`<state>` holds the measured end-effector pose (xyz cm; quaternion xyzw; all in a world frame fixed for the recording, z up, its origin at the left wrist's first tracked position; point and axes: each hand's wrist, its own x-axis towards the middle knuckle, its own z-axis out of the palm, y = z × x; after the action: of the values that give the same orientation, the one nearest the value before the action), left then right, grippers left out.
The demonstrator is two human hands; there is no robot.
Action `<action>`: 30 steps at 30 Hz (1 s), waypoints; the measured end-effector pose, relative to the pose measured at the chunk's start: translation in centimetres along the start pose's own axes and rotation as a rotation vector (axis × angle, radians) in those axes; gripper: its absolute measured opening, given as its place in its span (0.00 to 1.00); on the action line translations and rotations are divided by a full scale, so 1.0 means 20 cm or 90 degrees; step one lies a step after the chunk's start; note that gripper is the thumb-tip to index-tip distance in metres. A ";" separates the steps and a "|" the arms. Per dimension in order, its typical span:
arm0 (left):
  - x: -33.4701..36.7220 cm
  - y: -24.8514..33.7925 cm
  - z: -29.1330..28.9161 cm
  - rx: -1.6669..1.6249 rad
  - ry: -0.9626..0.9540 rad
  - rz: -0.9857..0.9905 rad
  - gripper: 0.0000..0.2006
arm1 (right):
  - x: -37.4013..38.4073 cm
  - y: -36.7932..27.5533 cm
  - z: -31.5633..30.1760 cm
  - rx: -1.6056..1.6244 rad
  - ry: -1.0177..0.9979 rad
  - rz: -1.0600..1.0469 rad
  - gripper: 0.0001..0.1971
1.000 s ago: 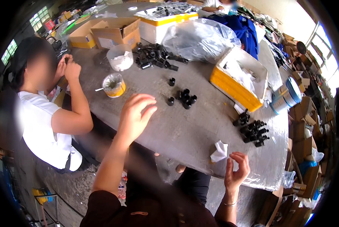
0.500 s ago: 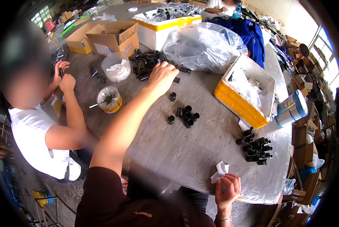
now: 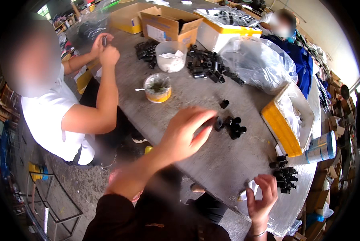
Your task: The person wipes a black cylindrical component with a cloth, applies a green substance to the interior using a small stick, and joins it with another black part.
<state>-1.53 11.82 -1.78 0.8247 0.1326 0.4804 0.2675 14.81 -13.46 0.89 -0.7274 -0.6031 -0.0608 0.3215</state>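
My left hand (image 3: 186, 134) reaches over the near part of the table with its thumb and fingers closed around a dark cylindrical part, mostly hidden by the fingers. Just beyond the fingertips stand several short black cylindrical parts (image 3: 236, 129) in a cluster. One more black part (image 3: 224, 103) stands alone behind them. My right hand (image 3: 264, 197) is at the front edge, thumb and fingers curved apart. Beside it, partly behind the thumb, lies a crumpled white cloth (image 3: 254, 186). Several black parts (image 3: 285, 177) are grouped on the table beyond this hand.
A pile of black parts (image 3: 208, 66) lies by a translucent tub (image 3: 171, 60) and a smaller yellow-banded tub (image 3: 158, 89). Cardboard and foam boxes (image 3: 282, 124), a plastic bag (image 3: 256, 64) and a blue-white bucket (image 3: 322, 147) stand around. A co-worker (image 3: 79, 116) works at left.
My left hand has come back from the pile toward the cluster, with a dark part in its fingers. My right hand has opened its fingers wider beside the cloth. The view has shifted.
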 end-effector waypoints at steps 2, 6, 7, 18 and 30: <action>-0.20 0.06 -0.12 -0.081 -0.007 -0.156 0.17 | 0.25 -0.08 0.05 0.010 -0.065 -0.104 0.19; -0.59 0.07 -0.20 -0.293 0.112 -0.420 0.17 | 0.71 -0.29 0.32 0.074 -0.173 -0.317 0.17; -0.65 0.07 -0.22 -0.261 0.121 -0.431 0.17 | 0.78 -0.32 0.41 0.052 -0.207 -0.319 0.16; -0.84 0.09 -0.44 -0.262 0.195 -0.503 0.18 | 1.27 -0.35 1.14 0.119 -0.273 -0.162 0.07; -0.87 0.03 -0.45 -0.266 0.205 -0.535 0.19 | 1.32 -0.43 1.19 -0.029 -0.084 -0.352 0.02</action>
<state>-18.09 5.94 -10.49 0.5440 0.3941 0.4684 0.5739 6.85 22.15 -1.81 -0.5450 -0.7966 -0.1120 0.2363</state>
